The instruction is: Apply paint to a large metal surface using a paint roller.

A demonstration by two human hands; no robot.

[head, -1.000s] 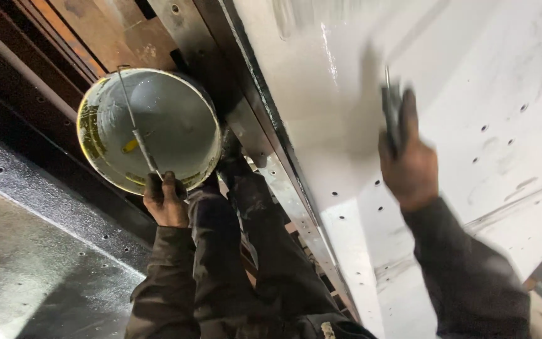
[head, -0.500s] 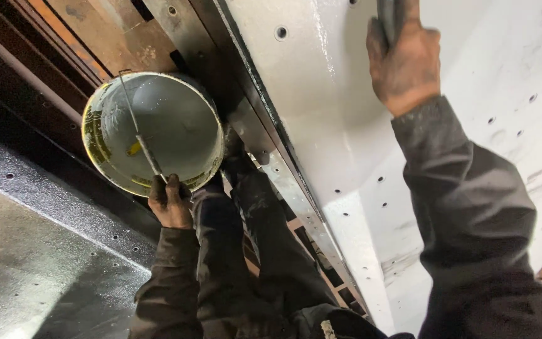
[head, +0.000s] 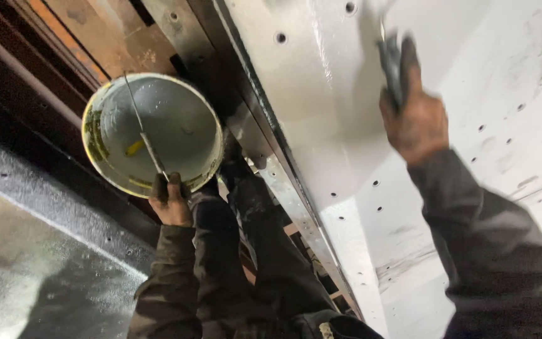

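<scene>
My left hand [head: 170, 202] grips the near rim of a round bucket [head: 98, 147] with pale grey-white paint inside and a thin wire handle lying across it. My right hand [head: 416, 116] is raised against a large white-painted metal panel [head: 321, 113] and is closed around the grey handle of a painting tool [head: 393, 63]. The tool's working end is blurred and partly out of view at the top. Both arms wear dark, stained sleeves.
The white panel has rows of small holes and a dark steel edge [head: 265, 125] along its left side. My dark trouser legs and shoes [head: 246, 207] stand below. A grey gritty floor [head: 32, 251] lies at the left, with rusty brown beams [head: 83, 31] above it.
My right hand has swept along the white panel with the tool, rising toward the top edge and coming back down a little. The bucket and my left hand have stayed put.
</scene>
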